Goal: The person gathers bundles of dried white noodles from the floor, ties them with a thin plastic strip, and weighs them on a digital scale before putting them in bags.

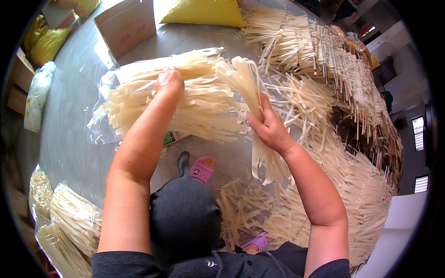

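My right hand [271, 127] is closed around a bundle of pale dried flat noodles [248, 81], whose loose ends hang below the hand. To its left, a thick stack of the same noodles [199, 109] lies on a clear plastic bag [99, 127]. My left hand [170, 82] sits on top of that stack, fingers curled into the noodles; the fingertips are partly hidden. The upper end of the right-hand bundle touches the stack's right end. Under the stack's near edge, a small piece of something green and white [170, 138] shows.
A large heap of noodles [343, 194] with thin sticks covers the right side. A cardboard box [127, 28] and yellow sack [204, 11] stand at the back. Filled clear bags [76, 215] lie at the near left. My pink clog [202, 169] is below the stack.
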Motion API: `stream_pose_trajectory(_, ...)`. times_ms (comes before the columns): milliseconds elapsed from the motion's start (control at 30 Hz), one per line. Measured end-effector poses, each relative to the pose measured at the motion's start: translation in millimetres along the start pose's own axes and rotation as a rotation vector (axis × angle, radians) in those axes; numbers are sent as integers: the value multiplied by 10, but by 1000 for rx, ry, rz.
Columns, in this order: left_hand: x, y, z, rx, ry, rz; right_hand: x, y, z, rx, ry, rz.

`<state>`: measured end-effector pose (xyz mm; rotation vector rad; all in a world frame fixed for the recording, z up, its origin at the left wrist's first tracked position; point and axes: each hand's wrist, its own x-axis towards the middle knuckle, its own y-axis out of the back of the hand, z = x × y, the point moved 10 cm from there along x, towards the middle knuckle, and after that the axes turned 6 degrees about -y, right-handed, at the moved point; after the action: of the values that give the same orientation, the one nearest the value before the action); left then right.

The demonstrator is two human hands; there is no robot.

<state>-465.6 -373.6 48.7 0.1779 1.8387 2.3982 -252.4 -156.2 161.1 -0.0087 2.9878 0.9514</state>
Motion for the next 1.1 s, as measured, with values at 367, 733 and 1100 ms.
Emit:
stream_pose_trajectory(367, -384, 270, -30, -166, -91, 70, 1060, -764, -3, -209, 169, -159)
stream_pose_trajectory(733, -489, 307, -512, -1616, 97, 178, 1414, -1179, 90, -823, 469, -321)
stream_pose_trajectory(1100, -619, 743, -142, -704, -147, 264, 1644, -1997, -281, -1105, 468, -405)
